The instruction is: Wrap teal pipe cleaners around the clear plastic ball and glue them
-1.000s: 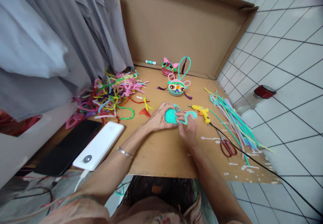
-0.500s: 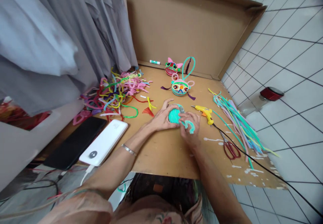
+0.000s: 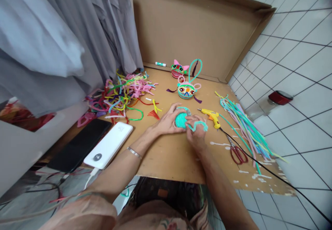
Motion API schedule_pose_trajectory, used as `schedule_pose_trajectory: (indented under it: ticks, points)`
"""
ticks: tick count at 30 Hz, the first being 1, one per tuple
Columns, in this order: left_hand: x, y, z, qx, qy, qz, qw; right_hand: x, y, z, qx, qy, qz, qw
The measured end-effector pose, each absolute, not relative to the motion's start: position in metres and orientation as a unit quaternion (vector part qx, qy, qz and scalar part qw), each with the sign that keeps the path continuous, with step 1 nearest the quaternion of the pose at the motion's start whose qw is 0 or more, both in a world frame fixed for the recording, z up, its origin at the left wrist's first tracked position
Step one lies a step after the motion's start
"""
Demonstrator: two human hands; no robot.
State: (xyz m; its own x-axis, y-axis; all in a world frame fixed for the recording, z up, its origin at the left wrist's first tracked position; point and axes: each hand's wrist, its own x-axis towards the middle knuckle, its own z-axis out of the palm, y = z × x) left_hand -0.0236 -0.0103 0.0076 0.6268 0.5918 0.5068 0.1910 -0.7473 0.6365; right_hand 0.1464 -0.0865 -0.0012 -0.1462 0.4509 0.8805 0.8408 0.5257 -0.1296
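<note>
My left hand [image 3: 169, 121] is wrapped round a ball wound with turquoise pipe cleaner [image 3: 181, 120], held low over the board. A greyish, clear-looking patch shows at the ball's upper right. At the ball's right side, my right hand [image 3: 197, 132] pinches a turquoise pipe cleaner [image 3: 200, 123], whose wavy loose end lies across the fingers. The fingertips touch the ball, and the pinch itself is partly hidden. Just behind the hands stands a turquoise animal-face ornament [image 3: 186, 91] with pink ring ears and purple tassels. A pink-eared red one [image 3: 178, 70] sits behind it.
To the right lie a yellow glue gun [image 3: 211, 116] with a black cord, red-handled scissors [image 3: 238, 154] and a bundle of pipe cleaners [image 3: 243, 126]. A tangled pile [image 3: 127, 95], a white power bank [image 3: 109, 145] and a black phone [image 3: 80, 145] are left. Cardboard [image 3: 197, 29] walls the back.
The loose end of the turquoise pipe cleaner has swung right and up over my right hand. Both hands keep their hold at the ball. The whole view has shifted slightly.
</note>
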Motion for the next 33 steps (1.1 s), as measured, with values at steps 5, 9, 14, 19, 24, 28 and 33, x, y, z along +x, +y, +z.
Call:
schedule_pose_trajectory:
  ticks: [5, 9, 14, 19, 24, 28, 33]
  points:
    - [-0.022, -0.0065, 0.0036, 0.856, 0.216, 0.391, 0.262, 0.1475, -0.0873, -0.0011, -0.449, -0.738, -0.181, 0.471]
    - [-0.0219, -0.0054, 0.002, 0.856, 0.224, 0.388, 0.259, 0.1471, -0.0876, -0.0007, -0.442, -0.738, -0.196, 0.471]
    - [-0.0243, -0.0062, 0.0037, 0.861, 0.23, 0.371, 0.26, 0.1458, -0.0873, -0.0029, -0.438, -0.735, -0.187, 0.483]
    - [-0.0238, -0.0066, 0.0039, 0.86, 0.231, 0.368, 0.266, 0.1458, -0.0869, -0.0047, -0.438, -0.734, -0.193, 0.482]
    - [-0.0208, -0.0071, 0.0014, 0.851, 0.227, 0.396, 0.26, 0.1473, -0.087, -0.0034, -0.441, -0.735, -0.181, 0.483]
    - [-0.0204, -0.0063, 0.0005, 0.853, 0.213, 0.405, 0.253, 0.1486, -0.0874, -0.0037, -0.456, -0.738, -0.153, 0.473]
    - [-0.0216, -0.0053, 0.0007, 0.86, 0.223, 0.379, 0.257, 0.1464, -0.0879, -0.0033, -0.463, -0.733, -0.139, 0.48]
